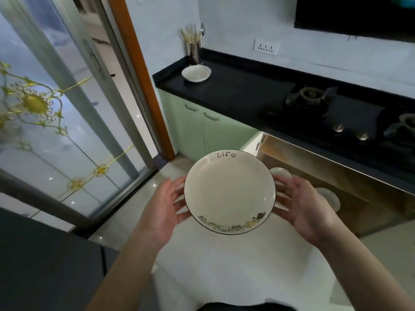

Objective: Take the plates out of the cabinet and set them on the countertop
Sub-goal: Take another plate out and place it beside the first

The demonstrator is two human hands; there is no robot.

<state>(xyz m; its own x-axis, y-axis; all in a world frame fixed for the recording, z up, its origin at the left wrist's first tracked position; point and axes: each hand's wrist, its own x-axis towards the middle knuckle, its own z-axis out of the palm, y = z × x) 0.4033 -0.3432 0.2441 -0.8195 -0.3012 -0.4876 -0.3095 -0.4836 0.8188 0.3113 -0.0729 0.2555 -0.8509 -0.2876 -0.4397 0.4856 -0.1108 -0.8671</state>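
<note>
A cream plate point(229, 191) with a dark rim, the word "life" and small drawings along its near edge is held level in the air in front of me. My left hand point(166, 205) holds its left edge, fingers curled under the rim. My right hand point(303, 207) holds the right edge the same way. Behind the plate, the open cabinet point(314, 176) under the counter shows more white dishes point(327, 196) inside. A white plate point(196, 73) sits on the black countertop point(238, 90) at its far left end.
A steel holder with chopsticks point(194, 50) stands behind the plate on the counter. A gas hob point(332, 111) fills the counter's right part. Green cabinet doors point(202, 129) are shut on the left. A glass sliding door point(67, 108) is at far left.
</note>
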